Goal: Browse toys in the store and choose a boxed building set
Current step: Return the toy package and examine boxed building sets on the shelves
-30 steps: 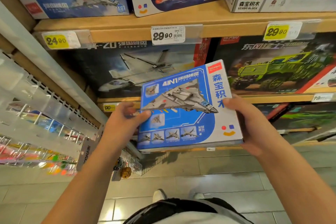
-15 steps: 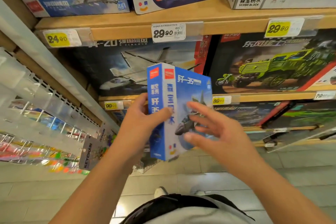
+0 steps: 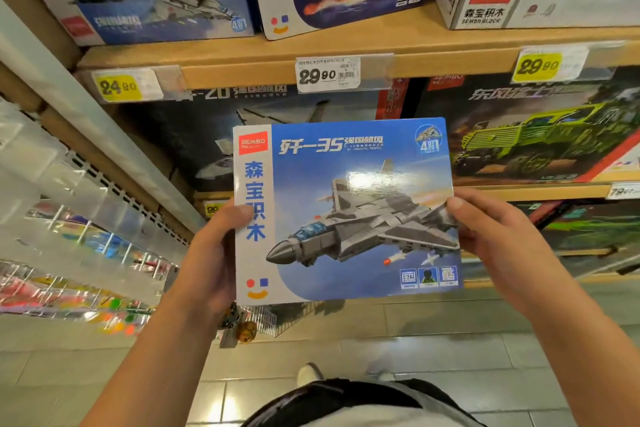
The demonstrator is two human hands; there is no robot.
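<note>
The left hand grips the left edge of the blue boxed building set, thumb over its white strip, fingers curled behind. The right hand pinches the right edge, thumb on the front. The box is upright in the air, front toward the camera, in front of the shelves with tiled floor below. It reads "SEMBO" and "4in1" and pictures a grey jet. Behind, the wooden shelf carries price tags reading 24.90, 29.90 and 29.90.
</note>
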